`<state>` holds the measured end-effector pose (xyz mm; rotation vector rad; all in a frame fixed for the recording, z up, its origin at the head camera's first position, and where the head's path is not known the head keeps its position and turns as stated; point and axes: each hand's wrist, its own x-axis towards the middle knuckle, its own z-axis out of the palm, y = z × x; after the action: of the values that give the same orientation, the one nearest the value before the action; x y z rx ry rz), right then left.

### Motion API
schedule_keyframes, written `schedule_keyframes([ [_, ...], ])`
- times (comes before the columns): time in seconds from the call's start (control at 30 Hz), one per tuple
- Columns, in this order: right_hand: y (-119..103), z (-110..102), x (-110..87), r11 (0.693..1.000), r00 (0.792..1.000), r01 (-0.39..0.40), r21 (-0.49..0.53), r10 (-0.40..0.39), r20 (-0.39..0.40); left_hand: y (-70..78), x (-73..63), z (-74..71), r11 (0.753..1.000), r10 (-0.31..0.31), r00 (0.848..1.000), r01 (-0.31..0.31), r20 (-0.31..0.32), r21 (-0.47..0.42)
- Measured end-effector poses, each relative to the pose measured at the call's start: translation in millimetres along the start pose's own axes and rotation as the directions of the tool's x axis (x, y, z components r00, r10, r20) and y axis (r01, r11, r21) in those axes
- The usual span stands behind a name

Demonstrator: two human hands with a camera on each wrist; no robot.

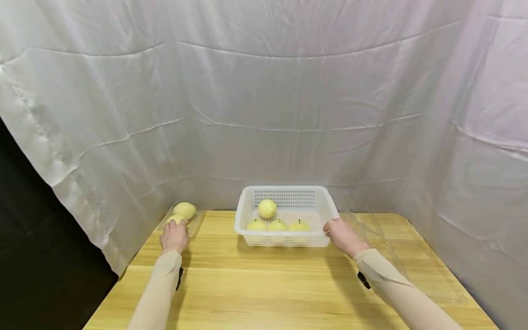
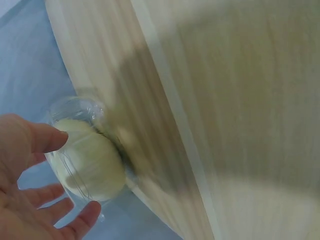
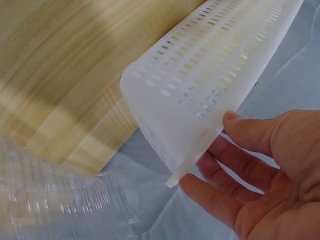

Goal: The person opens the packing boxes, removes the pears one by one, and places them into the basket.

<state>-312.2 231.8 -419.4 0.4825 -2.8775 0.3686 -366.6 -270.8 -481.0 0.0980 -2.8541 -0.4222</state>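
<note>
So the thing that matters here is the near pear (image 1: 175, 218) in the left-hand pair: it's right at the fingertips of the person's left hand (image 1: 174, 237), and the white basket (image 1: 284, 233) is well off to the right, with a stretch of wooden table (image 1: 255, 284) in between. The left hand is way nearer to that fruit than the right one. Its thumb and fingers are spread loosely about the pear, not curled tight, and tbh you can't tell how firmly they touch it. The far pear (image 1: 184, 211) lies just beyond, slightly right, its longer axis running roughly left to right. Both are on a piece of clear plastic packaging (image 1: 195, 224) at the table's far left. Right hand (image 1: 344, 237) has the basket by its right end, thumb and fingers pinching the rim. The basket's long side runs left to right, with a front row of three pears (image 1: 278, 225) along the near wall and a single pear (image 1: 267, 209) farther back, left of the middle. Also more clear plastic (image 3: 60, 200) on the right side of the table
</note>
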Motion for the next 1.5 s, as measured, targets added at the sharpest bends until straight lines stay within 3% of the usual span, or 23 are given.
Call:
schedule_keyframes([
  [0.2, 2, 0, 0.3, 1.0, 1.0, 0.015, -0.02, -0.015, -0.01, 1.7, 1.0, -1.6, 0.999, 0.041, 0.999, -0.041, -0.015, -0.004],
  [0.67, 0, -8, -0.2, 1.0, 1.0, 0.001, -0.013, -0.001, -0.005, 10.4, 6.3, -9.2, 0.998, 0.065, 0.997, -0.065, 0.035, -0.016],
  [0.87, 0, -8, 1.5, 0.999, 1.0, 0.027, -0.038, -0.028, -0.012, 13.4, 5.9, -7.4, 0.997, 0.07, 0.997, -0.071, -0.029, -0.021],
  [1.1, 1, -4, 1.1, 0.998, 0.999, 0.033, -0.046, -0.034, -0.028, 18.3, 8.2, -5.8, 0.994, 0.054, 0.99, -0.066, -0.126, -0.091],
  [1.2, 0, -2, 0.8, 0.998, 0.999, 0.035, -0.054, -0.037, -0.029, 14.6, 8.1, -7.3, 0.992, -0.007, 0.996, -0.004, -0.086, -0.125],
  [1.27, 0, -1, 0.4, 0.998, 0.999, 0.038, -0.055, -0.04, -0.028, 9.3, 6.9, -8.9, 0.984, -0.065, 0.998, 0.061, -0.019, -0.169],
  [1.37, -2, -1, -0.6, 0.998, 0.999, 0.034, -0.048, -0.035, -0.03, -0.1, 4.2, -12.2, 0.968, -0.116, 0.987, 0.138, 0.113, -0.21],
  [1.5, -3, 0, -1.8, 0.998, 0.998, 0.035, -0.044, -0.037, -0.051, -9.1, 2.0, -17.9, 0.964, -0.112, 0.968, 0.161, 0.227, -0.213],
])
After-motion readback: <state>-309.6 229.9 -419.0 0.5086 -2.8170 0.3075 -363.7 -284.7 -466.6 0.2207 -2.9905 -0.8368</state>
